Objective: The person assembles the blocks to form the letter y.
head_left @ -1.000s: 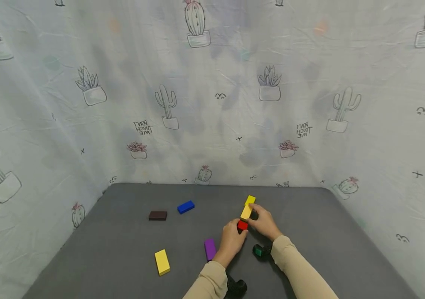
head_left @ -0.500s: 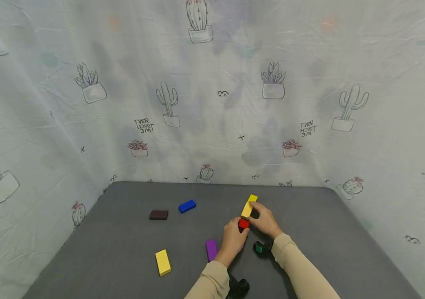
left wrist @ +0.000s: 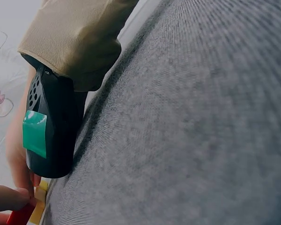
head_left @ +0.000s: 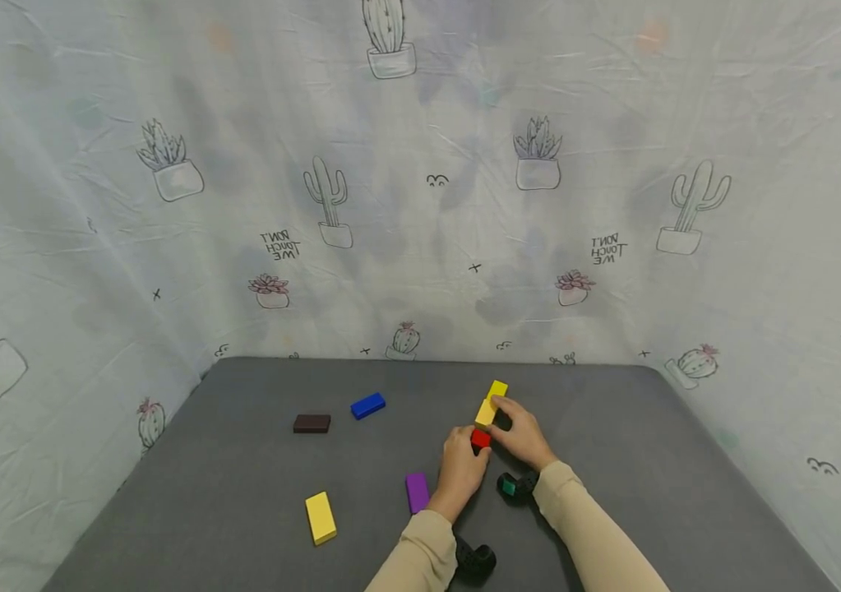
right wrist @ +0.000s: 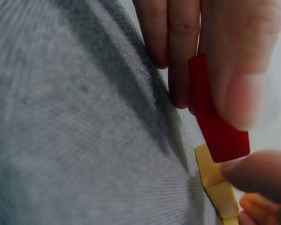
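In the head view my left hand (head_left: 461,467) holds a red block (head_left: 481,439) between thumb and fingers. Just beyond it lies a yellow block (head_left: 485,413), its long side against my right hand (head_left: 524,436), whose thumb and index finger grip it. Another yellow block (head_left: 497,389) continues the row at the far end. The right wrist view shows the red block (right wrist: 220,126) tilted in the left hand, close to the end of the yellow row (right wrist: 208,161); whether they touch cannot be told. In the left wrist view the red block (left wrist: 21,214) is partly cut off.
Left of the hands on the grey table (head_left: 228,493) lie a purple block (head_left: 417,492), a yellow block (head_left: 321,518), a dark brown block (head_left: 312,423) and a blue block (head_left: 368,405). Black wrist devices (head_left: 475,561) sit under both sleeves. A cactus-print curtain (head_left: 420,205) surrounds the table.
Both hands stay almost still on their blocks. The red block appears slightly closer to the yellow one. The head view has shifted a little; the loose blocks stay put.
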`<action>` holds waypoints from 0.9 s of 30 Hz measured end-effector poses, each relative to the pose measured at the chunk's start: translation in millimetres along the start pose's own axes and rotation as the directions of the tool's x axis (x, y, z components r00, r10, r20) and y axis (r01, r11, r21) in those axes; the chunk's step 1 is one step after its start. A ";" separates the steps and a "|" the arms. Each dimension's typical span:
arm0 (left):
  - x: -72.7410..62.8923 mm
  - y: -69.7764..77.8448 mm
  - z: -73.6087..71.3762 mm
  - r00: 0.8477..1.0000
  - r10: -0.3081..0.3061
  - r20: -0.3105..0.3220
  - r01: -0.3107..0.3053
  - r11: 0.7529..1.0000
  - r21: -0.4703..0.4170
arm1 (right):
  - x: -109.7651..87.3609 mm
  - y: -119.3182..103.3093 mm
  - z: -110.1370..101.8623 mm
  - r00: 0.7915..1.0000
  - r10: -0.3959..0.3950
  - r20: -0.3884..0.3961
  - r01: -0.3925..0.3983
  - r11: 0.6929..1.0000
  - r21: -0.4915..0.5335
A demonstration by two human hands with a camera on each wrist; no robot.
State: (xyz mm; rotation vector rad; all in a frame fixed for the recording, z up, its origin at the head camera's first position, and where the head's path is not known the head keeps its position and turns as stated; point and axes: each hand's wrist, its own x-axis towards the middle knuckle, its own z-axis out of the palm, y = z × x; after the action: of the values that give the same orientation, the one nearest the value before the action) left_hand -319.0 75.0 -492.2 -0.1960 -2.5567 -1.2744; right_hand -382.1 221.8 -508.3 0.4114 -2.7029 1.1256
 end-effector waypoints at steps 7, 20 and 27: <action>3.4 -1.4 4.2 1.000 0.005 -0.015 -0.005 1.000 -0.015 | -3.1 0.6 0.3 0.999 0.001 -0.044 0.001 0.999 0.048; 15.6 -8.5 12.9 1.000 0.003 -0.010 -0.003 1.000 0.001 | -1.8 0.5 3.2 0.998 0.047 -0.038 -0.044 0.997 0.058; 20.3 -8.7 14.1 1.000 -0.011 0.009 0.011 1.000 0.019 | -0.1 -0.9 2.3 0.998 0.057 0.006 -0.058 0.998 0.039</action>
State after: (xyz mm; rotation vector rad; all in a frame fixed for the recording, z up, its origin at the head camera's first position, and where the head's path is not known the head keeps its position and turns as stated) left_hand -343.0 81.0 -500.8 -0.1851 -2.5803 -1.2549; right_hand -381.9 219.6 -509.3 0.3448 -2.7171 1.1963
